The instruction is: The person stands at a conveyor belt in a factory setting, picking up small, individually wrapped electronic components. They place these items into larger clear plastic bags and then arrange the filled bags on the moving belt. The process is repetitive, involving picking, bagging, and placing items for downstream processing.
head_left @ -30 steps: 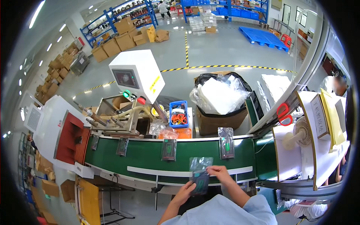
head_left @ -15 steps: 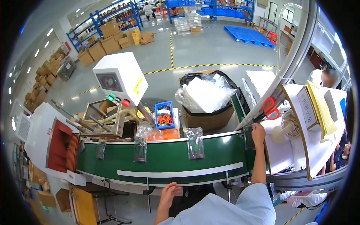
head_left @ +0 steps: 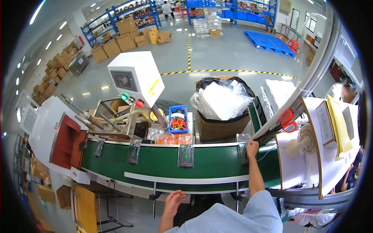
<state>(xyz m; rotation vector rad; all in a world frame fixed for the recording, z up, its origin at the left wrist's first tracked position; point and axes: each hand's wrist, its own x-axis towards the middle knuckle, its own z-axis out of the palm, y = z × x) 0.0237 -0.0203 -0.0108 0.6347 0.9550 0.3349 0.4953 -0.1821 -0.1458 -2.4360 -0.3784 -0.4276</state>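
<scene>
"What do the hands look like now?"

"The left hand is nearest the body, empty, its fingers loosely together and a little bent. A second ago both were on a packet."

"And the right hand?"

"Stretched out to the right part of the green belt, fingers curled at the upper right edge of a bagged packet (presumably that same one). I can't tell whether they pinch it or only touch it."

"So what has that changed?"

"The packet has joined the line: it lies on the belt, with similar packets spaced out to its left. Against the blue tray just beyond, those have shifted leftward, toward the machine with the red opening. I'd judge this placement nearly done."

"Anything farther off?"

"Behind the belt, a carton with a black liner; then, past the striped floor tape, a blue pallet."
</scene>
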